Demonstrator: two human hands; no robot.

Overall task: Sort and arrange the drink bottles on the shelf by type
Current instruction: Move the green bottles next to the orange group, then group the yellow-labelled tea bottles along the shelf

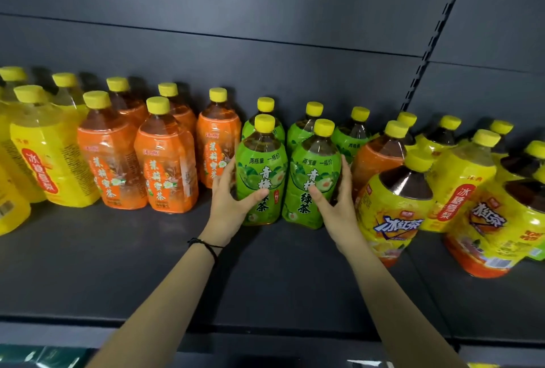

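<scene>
The left hand [231, 201] is clamping its grip on the left green bottle [261, 165] and the right hand [336, 204] on the right green bottle [317, 171], both standing upright on the shelf [132, 249].

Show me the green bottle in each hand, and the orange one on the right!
left-hand green bottle [262, 167]: head view, front label.
right-hand green bottle [316, 167]: head view, front label.
stray orange bottle [375, 159]: head view, orange label.

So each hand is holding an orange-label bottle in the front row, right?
No, the bottles are green-label, not orange. In the head view the left hand holds the left green bottle and the right hand holds the right green bottle, both in the front row.
</scene>
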